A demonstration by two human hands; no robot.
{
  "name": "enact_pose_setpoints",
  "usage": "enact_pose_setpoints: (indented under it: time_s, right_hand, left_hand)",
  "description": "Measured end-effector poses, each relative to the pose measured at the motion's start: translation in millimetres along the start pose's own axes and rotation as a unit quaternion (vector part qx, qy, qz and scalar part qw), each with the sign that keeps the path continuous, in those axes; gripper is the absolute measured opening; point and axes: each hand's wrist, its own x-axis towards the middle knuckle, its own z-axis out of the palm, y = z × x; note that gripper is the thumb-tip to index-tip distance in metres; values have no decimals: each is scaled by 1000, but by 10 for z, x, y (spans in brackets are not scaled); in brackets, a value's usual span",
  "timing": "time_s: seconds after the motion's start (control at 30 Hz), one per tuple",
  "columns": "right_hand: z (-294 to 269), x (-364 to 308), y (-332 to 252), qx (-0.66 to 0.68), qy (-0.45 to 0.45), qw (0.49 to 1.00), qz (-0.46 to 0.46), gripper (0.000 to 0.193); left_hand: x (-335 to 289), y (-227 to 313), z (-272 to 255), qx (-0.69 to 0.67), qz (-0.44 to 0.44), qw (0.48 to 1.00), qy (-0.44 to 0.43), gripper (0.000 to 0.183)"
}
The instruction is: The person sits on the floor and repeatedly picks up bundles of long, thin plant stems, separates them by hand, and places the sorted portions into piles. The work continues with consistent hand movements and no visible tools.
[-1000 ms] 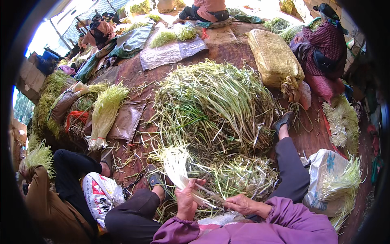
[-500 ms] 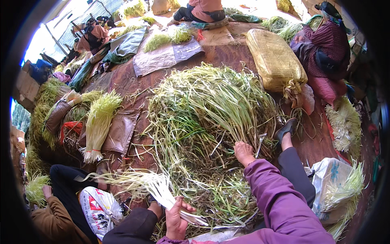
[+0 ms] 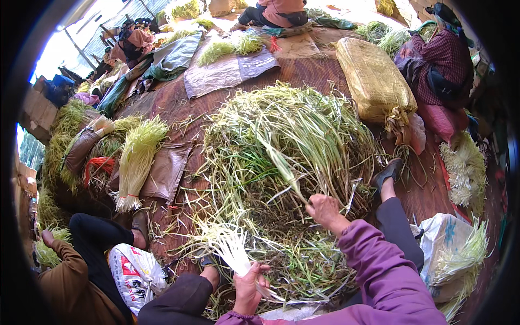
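Observation:
My left hand (image 3: 249, 291) is closed round a bunch of peeled white chives (image 3: 232, 250), long thin stalks fanning out toward the far left. At the near edge of a big heap of green and yellowish chives (image 3: 271, 116), my right hand (image 3: 324, 210) pinches an unpeeled chive stalk (image 3: 285, 169). Its leaves still lie across the heap, and its lower end is hidden in my fingers. Stripped leaves and dirt-brown scraps (image 3: 303, 265) cover the ground between my legs, below both hands.
A tied bundle of pale chives (image 3: 141, 162) lies at left beside a brown sheet (image 3: 165, 176). A yellow woven sack (image 3: 374, 81) is at far right. A white sack (image 3: 441, 241) with chives stands by my right leg. Co-workers sit around, one (image 3: 76, 271) close at left.
My right hand has shifted slightly left and now has a stalk drawn away from the heap. The left hand's bunch has swung more upright, and the view has turned slightly.

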Motion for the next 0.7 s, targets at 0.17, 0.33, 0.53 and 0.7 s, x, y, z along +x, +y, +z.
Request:
enact_pose_setpoints:
  time_s: [0.17, 0.33, 0.53, 0.7]
  right_hand:
    - [-27, -931, -716, 131, -5, 974, -182, 21]
    - [-51, -1629, -1129, 176, -64, 966, -178, 24]
    - [67, -1586, -1135, 474, -259, 841, -14, 29]
    - [109, -1282, -1245, 690, -193, 691, 93, 20]
  left_hand:
    - [20, -51, -30, 75, 39, 996, 24, 18]
    - [-29, -67, -45, 136, 86, 986, 47, 21]
    - [-81, -45, -70, 148, 124, 980, 48, 18]
    - [-111, -37, 2, 132, 132, 982, 25, 12]
